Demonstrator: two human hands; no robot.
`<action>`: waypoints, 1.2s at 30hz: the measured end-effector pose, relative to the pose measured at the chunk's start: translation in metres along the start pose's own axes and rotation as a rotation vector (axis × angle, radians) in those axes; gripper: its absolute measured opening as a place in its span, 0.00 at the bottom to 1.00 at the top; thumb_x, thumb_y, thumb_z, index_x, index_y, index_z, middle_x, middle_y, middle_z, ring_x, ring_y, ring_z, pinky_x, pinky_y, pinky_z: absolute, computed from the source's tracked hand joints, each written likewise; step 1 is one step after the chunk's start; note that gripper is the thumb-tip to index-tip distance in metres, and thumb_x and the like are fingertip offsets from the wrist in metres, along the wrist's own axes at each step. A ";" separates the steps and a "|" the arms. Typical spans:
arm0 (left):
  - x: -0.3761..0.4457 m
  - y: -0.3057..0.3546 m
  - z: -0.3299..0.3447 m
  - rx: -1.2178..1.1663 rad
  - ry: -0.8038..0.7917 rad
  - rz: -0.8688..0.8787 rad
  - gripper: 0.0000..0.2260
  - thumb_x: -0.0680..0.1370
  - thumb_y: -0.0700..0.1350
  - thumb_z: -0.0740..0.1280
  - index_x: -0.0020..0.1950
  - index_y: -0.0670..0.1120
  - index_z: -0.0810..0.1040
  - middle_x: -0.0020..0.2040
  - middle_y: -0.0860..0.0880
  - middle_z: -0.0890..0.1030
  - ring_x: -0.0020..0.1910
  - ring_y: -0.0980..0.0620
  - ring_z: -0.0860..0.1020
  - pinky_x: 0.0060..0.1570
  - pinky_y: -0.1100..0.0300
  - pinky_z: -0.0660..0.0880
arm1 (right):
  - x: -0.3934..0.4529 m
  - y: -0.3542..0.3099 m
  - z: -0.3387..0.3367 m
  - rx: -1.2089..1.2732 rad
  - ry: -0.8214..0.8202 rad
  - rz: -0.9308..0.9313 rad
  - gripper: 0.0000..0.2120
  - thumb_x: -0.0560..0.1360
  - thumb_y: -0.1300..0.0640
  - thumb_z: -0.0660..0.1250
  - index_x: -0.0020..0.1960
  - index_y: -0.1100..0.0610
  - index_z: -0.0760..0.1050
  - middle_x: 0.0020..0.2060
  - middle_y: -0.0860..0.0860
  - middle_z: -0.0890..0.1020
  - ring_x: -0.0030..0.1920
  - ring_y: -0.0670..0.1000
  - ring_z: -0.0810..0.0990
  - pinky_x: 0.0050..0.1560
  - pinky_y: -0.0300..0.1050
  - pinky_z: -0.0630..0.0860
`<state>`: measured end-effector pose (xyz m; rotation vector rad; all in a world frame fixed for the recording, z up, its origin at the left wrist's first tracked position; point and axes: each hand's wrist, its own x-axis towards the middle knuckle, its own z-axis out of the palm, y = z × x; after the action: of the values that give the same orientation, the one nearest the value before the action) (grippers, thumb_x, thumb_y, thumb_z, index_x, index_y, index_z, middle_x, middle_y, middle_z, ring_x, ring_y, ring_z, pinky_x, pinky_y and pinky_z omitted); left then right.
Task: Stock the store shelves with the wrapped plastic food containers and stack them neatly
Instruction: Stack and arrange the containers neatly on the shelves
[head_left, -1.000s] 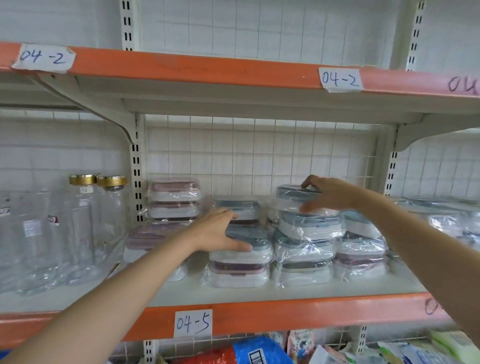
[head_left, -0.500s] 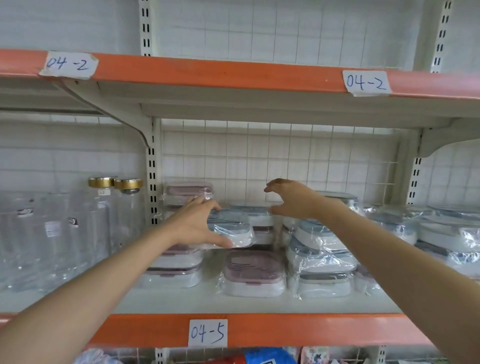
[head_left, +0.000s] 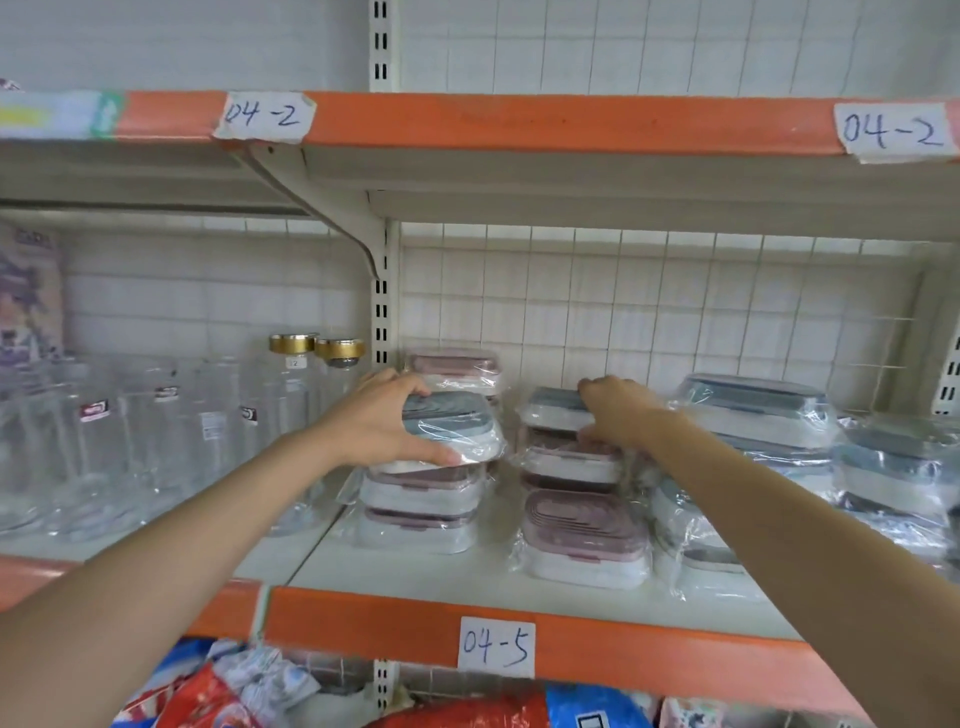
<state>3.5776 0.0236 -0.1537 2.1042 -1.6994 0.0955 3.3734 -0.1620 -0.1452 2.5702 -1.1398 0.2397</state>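
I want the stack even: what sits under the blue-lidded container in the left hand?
Two pink-lidded wrapped containers are stacked under the blue-lidded container that the left hand grips. Whether it rests squarely is hidden by the hand and wrap.

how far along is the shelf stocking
Well along: several wrapped stacks already stand on the shelf. In hand: the left hand grips a blue-lidded container atop the pink-lidded stack; the right hand grips another blue-lidded one. Left: seating both squarely; the single pink container sits unstacked.

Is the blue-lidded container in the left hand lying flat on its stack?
Not flat: the blue-lidded container, gripped by the left hand, sits tilted on the pink-lidded stack.
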 end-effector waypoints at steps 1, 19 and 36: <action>0.000 0.002 -0.001 0.001 0.004 0.000 0.47 0.54 0.73 0.66 0.68 0.52 0.68 0.60 0.54 0.67 0.62 0.53 0.66 0.63 0.53 0.68 | -0.005 0.000 -0.005 0.012 0.026 -0.006 0.20 0.75 0.51 0.68 0.62 0.60 0.68 0.56 0.56 0.76 0.54 0.57 0.77 0.48 0.46 0.73; 0.017 0.068 0.036 0.005 0.020 0.142 0.40 0.63 0.67 0.73 0.69 0.52 0.67 0.63 0.53 0.67 0.65 0.54 0.64 0.55 0.58 0.65 | -0.085 0.092 -0.074 -0.112 0.090 0.181 0.26 0.75 0.47 0.66 0.67 0.59 0.65 0.61 0.55 0.74 0.60 0.57 0.74 0.55 0.50 0.72; 0.019 0.079 0.034 0.044 0.056 0.156 0.41 0.63 0.67 0.73 0.71 0.53 0.65 0.69 0.54 0.65 0.69 0.54 0.61 0.61 0.55 0.64 | -0.081 0.095 -0.061 -0.302 0.157 0.298 0.27 0.79 0.41 0.57 0.68 0.59 0.65 0.63 0.56 0.72 0.61 0.56 0.72 0.59 0.48 0.68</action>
<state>3.5005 -0.0185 -0.1557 1.9769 -1.8412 0.2385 3.2472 -0.1440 -0.0902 2.0810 -1.3792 0.3051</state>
